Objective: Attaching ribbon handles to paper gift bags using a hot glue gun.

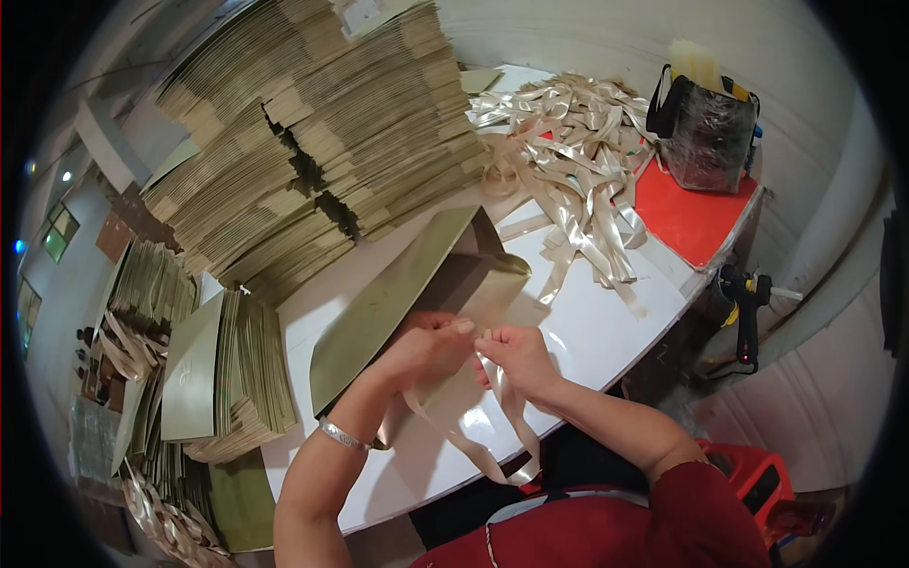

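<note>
Pinched between the thumb and fingers of my right hand [522,358] is a shiny cream satin ribbon [490,465]. It hangs in a long loop over the table's front edge and rises again under my left hand [429,348]. The left fingers are closed together on that side of the ribbon, though their tips are blurred. Both hands meet in front of an olive-gold paper bag [398,305], which lies tilted on its side on the white table [611,326]. Its mouth faces right, and my left forearm covers part of its near edge.
Tall stacks of folded paper bags [341,128] rise at the back left. More bags [248,369] stand at the left. A heap of loose ribbons [568,156] lies behind, beside a red sheet [692,213] and a plastic-wrapped container [710,135]. A glue gun [747,312] hangs at the right edge.
</note>
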The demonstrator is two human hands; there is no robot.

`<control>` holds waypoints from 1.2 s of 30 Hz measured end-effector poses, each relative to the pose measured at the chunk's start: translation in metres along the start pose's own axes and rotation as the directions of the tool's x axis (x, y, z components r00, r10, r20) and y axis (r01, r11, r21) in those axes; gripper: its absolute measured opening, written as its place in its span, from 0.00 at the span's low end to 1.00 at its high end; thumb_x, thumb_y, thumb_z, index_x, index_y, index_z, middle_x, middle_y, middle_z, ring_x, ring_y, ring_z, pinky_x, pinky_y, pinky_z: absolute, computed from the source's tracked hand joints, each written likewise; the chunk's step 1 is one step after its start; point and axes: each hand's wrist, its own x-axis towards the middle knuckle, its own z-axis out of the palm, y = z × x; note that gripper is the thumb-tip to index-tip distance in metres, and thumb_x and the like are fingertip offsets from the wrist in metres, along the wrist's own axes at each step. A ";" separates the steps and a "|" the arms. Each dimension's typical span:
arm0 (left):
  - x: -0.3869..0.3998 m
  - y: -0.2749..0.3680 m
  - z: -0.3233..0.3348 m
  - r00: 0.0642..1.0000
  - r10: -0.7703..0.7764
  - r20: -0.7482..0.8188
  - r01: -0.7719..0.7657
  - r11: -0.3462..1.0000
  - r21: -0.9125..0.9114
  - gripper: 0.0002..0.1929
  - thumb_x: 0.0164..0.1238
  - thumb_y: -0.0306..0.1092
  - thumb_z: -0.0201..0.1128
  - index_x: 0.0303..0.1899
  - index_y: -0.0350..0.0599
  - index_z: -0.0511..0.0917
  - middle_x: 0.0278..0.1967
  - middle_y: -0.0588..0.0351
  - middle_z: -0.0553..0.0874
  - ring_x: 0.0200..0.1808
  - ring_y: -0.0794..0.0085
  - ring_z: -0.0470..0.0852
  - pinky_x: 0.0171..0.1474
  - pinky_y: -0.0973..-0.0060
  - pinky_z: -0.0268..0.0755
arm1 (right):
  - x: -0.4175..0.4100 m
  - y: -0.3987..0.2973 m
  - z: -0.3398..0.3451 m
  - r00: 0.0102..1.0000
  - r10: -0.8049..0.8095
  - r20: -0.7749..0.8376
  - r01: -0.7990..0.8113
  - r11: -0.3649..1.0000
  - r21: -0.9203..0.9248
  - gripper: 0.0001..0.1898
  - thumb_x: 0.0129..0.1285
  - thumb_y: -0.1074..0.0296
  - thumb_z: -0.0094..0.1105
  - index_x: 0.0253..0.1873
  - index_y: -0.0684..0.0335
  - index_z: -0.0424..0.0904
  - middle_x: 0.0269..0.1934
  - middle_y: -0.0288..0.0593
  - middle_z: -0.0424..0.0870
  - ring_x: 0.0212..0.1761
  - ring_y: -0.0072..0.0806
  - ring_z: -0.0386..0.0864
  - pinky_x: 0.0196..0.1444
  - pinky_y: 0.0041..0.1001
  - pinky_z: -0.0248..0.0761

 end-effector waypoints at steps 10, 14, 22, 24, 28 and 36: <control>0.008 -0.022 -0.003 0.998 -0.057 0.000 0.057 0.998 0.017 0.13 0.59 0.36 0.65 0.37 0.33 0.80 0.35 0.53 0.83 0.36 0.75 0.79 0.42 0.76 0.70 | -0.003 -0.007 -0.002 0.983 0.183 0.015 -0.181 0.979 -0.096 0.09 0.66 0.68 0.56 0.36 0.69 0.76 0.25 0.43 0.80 0.21 0.26 0.77 0.23 0.25 0.73; 0.012 -0.030 -0.007 0.979 -0.199 0.034 0.202 0.971 -0.131 0.17 0.56 0.38 0.68 0.39 0.31 0.79 0.36 0.49 0.82 0.42 0.70 0.79 0.47 0.77 0.69 | -0.007 0.001 0.001 0.977 0.209 0.046 -0.211 0.976 0.049 0.10 0.66 0.67 0.55 0.37 0.70 0.76 0.26 0.44 0.80 0.22 0.25 0.76 0.25 0.25 0.71; 0.006 -0.020 -0.012 0.987 -0.155 -0.045 0.145 0.975 -0.166 0.18 0.59 0.36 0.67 0.45 0.34 0.75 0.48 0.51 0.75 0.54 0.70 0.71 0.50 0.69 0.74 | -0.006 0.022 0.005 0.996 -0.092 -0.020 0.084 0.967 -0.239 0.11 0.66 0.66 0.56 0.34 0.69 0.77 0.23 0.40 0.79 0.21 0.21 0.75 0.24 0.21 0.68; 0.004 -0.020 -0.012 0.980 -0.193 -0.043 0.174 0.946 -0.272 0.17 0.60 0.35 0.66 0.46 0.35 0.73 0.49 0.52 0.73 0.54 0.71 0.70 0.49 0.67 0.76 | -0.007 0.021 0.006 0.997 -0.075 -0.024 0.068 0.978 -0.197 0.12 0.65 0.65 0.57 0.30 0.68 0.77 0.22 0.38 0.79 0.20 0.18 0.74 0.23 0.19 0.66; 0.004 -0.020 -0.021 0.986 -0.164 0.039 0.169 0.970 -0.175 0.16 0.62 0.34 0.65 0.46 0.37 0.72 0.47 0.55 0.70 0.51 0.72 0.70 0.49 0.67 0.79 | -0.005 0.020 0.003 0.990 -0.129 -0.058 0.107 0.950 -0.293 0.13 0.64 0.65 0.59 0.28 0.67 0.77 0.23 0.36 0.79 0.21 0.17 0.73 0.23 0.19 0.65; -0.005 -0.016 -0.013 1.000 0.017 0.014 -0.017 0.998 -0.064 0.13 0.62 0.40 0.65 0.32 0.40 0.76 0.30 0.61 0.74 0.33 0.78 0.73 0.34 0.79 0.72 | -0.006 0.004 -0.008 0.998 -0.054 0.040 0.060 0.982 -0.179 0.12 0.62 0.65 0.62 0.32 0.71 0.79 0.23 0.41 0.79 0.20 0.22 0.76 0.22 0.22 0.70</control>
